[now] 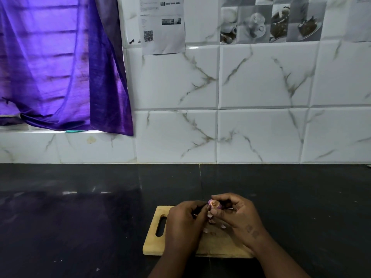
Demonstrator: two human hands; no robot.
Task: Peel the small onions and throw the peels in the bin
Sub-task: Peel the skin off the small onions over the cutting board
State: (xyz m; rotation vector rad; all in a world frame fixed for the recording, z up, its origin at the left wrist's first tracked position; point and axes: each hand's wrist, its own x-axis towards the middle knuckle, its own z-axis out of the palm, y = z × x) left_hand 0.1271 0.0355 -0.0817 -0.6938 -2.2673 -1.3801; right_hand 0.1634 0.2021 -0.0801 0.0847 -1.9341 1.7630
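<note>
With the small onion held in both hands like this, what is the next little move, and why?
Probably pull the loose skin off the onion with the right hand while the left hand keeps its grip. Skin still clings to it, and earlier peels lie on the cutting board below.

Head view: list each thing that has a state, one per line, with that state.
small onion: partly peeled, held above the board by both hands
left hand: fingers curled on the onion
right hand: fingers pinch the onion
peels: loose scraps on the board, not binned
cutting board: flat on the counter, handle slot to the left
curtain: hanging over the window, bunched on the sill
</note>
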